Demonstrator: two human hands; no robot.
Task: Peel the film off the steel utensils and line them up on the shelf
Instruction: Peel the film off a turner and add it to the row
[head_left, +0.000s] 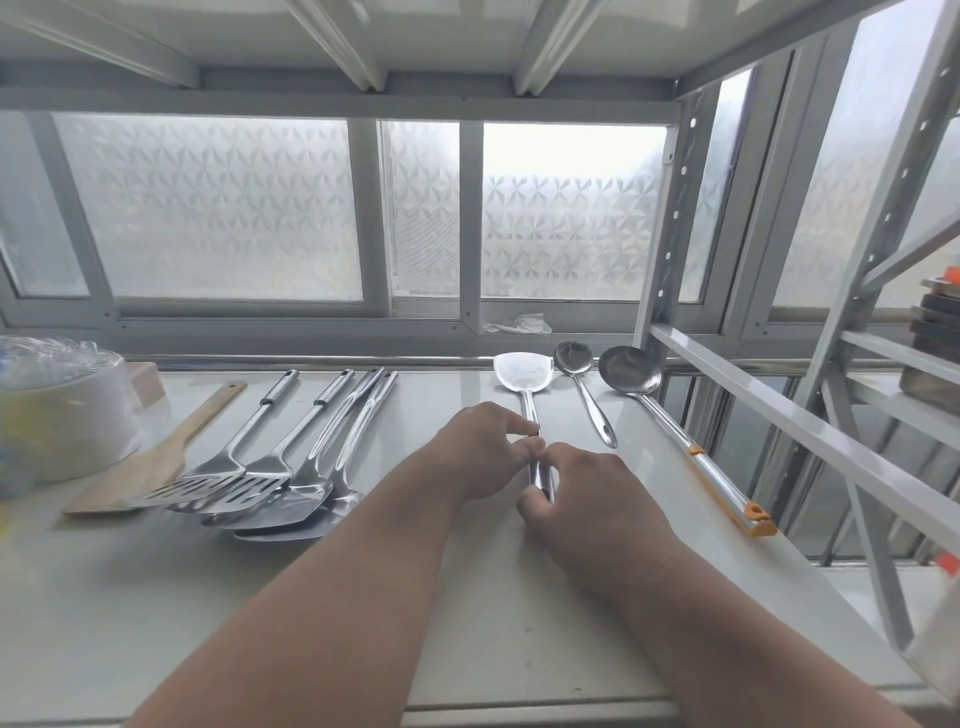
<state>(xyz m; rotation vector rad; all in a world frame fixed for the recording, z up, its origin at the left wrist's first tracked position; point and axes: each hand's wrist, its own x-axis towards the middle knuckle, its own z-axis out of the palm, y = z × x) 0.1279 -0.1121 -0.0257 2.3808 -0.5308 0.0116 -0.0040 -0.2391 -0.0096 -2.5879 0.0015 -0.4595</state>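
- Both hands on the flat steel spatula (519, 371) lying on the white shelf (467, 597)
- Left hand (480, 449) fingers pinching its handle, right hand (587, 499) gripping the end, apparently to peel film
- Placed beside steel spoon (574, 358), extending the row

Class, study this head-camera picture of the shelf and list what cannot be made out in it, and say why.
Head view:
- Handle of the steel turner: mostly covered by the left hand and right hand; any film on it is too small to tell.
- Piled utensils: the blades overlap and hide one another.
- Wrapped bundle: blurred and cut off by the left edge.
- Stacked items: cut off by the right edge.
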